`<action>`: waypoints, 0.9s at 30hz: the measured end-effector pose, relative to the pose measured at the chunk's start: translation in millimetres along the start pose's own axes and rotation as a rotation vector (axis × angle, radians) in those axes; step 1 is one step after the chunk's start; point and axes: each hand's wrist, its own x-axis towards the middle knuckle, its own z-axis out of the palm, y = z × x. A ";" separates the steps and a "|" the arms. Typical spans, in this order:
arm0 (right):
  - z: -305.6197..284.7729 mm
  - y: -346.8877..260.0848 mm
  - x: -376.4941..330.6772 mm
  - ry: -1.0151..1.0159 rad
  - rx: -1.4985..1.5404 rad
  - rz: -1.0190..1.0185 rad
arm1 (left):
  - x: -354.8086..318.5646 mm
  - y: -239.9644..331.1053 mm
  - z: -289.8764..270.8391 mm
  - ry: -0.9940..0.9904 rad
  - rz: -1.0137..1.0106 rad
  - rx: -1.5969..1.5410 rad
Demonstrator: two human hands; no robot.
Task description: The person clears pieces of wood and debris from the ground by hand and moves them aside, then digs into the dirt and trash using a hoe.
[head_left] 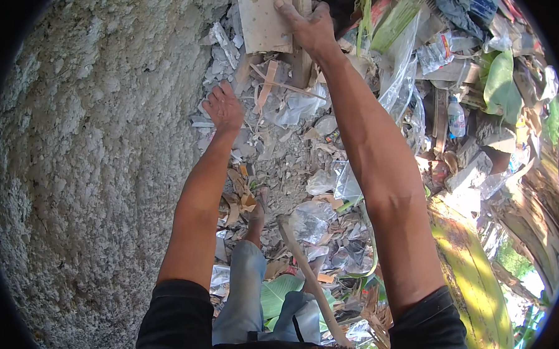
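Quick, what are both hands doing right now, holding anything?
Left hand: open, fingers spread, holding nothing, by the rough wall.
Right hand: gripping the edge of a flat board.

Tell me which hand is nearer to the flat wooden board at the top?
Right. The right hand grips the flat wooden board at its right edge. The left hand is open, below the board, apart from it, beside the rough concrete wall.
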 end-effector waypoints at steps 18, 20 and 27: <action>-60.1 33.0 -174.3 0.093 0.556 -0.010 | -67.5 -39.5 -57.9 -0.225 0.207 -0.333; -86.6 36.9 -213.2 0.157 0.574 0.106 | -84.5 -47.4 -76.4 -0.241 0.289 -0.325; -204.5 55.1 -341.6 0.359 0.508 0.379 | -148.6 -37.9 -135.6 -0.457 0.617 -0.094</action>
